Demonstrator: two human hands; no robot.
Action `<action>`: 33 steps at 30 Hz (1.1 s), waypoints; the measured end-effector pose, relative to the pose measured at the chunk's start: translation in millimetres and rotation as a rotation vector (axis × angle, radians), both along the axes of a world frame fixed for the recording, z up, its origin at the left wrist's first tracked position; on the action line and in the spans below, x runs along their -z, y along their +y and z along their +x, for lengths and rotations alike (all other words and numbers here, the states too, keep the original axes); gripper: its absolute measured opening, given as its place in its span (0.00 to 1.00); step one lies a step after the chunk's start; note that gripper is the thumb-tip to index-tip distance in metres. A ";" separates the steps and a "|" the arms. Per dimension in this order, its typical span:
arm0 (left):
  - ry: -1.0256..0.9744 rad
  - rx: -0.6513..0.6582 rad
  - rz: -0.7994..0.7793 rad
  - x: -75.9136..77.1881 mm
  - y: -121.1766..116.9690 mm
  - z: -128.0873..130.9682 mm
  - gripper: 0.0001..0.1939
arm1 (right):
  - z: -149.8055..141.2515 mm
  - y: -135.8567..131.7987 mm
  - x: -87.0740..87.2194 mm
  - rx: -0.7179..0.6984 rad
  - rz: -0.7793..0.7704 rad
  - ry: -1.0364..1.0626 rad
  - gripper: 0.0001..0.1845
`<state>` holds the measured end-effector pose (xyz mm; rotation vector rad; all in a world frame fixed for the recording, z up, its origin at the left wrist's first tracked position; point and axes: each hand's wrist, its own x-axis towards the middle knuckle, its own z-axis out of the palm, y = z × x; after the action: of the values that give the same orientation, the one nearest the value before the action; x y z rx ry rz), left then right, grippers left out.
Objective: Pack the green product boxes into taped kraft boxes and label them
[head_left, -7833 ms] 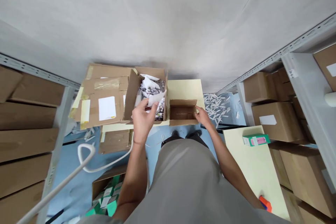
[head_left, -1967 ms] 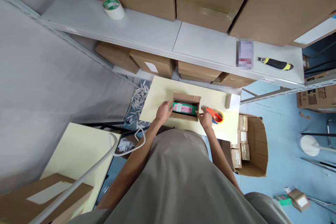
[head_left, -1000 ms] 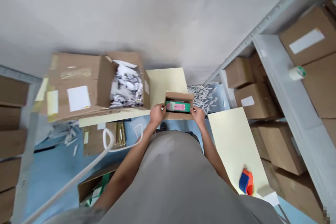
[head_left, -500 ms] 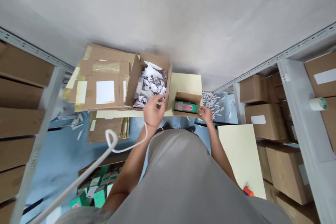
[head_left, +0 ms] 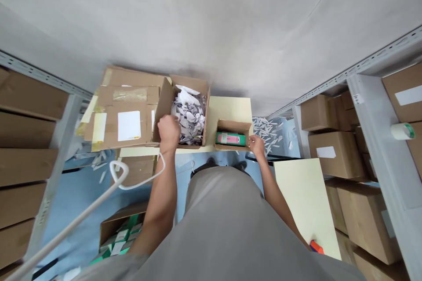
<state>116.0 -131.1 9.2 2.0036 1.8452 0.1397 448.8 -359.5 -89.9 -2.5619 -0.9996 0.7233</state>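
Note:
My left hand [head_left: 169, 131] is curled closed at the front left of an open cardboard box [head_left: 164, 104] filled with crumpled white and grey paper [head_left: 189, 114]. Whatever its fingers hold, if anything, is hidden from view. Farther right, a small open cardboard box [head_left: 233, 125] stands at the table's front edge. Inside it lies a green and pink product box [head_left: 231, 139]. My right hand [head_left: 256, 145] pinches the right front edge of the small box.
Flattened cardboard [head_left: 128, 96] with tape and labels is piled left. A white cable [head_left: 75, 219] loops by my left forearm. Below left, a carton [head_left: 108, 228] holds several green boxes. Shelves with cartons [head_left: 329, 151] flank me; a tape roll [head_left: 402, 131] is at the right post.
My left hand has moved left from the right front corner of the paper-filled box to its left front, and its fingers have curled closed. My right hand stays at the small box.

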 end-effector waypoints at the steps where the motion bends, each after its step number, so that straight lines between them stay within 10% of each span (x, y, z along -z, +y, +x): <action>1: -0.021 -0.003 0.023 -6.6 -0.2 -1.5 0.15 | 0.3 -0.3 0.1 -0.001 0.004 0.007 0.19; 10: -0.656 0.188 0.185 -67.1 -52.3 40.3 0.14 | 3.0 -5.8 -3.4 -0.036 0.018 0.083 0.18; 17: -0.632 0.400 -0.247 13.8 -95.2 132.9 0.12 | 4.7 -12.2 -14.9 -0.006 0.132 0.152 0.18; 23: -0.398 0.399 -0.305 81.7 -99.4 156.5 0.15 | -17.3 -14.2 -13.8 -0.041 0.235 0.222 0.22; 33: -0.139 0.514 -0.323 98.8 -104.7 138.0 0.21 | -43.4 19.3 2.1 -0.416 0.023 0.108 0.23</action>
<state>254.0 -235.8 -89.6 2.0949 1.1359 -0.1556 405.4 -340.2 -92.0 -2.2861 -1.5137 0.9346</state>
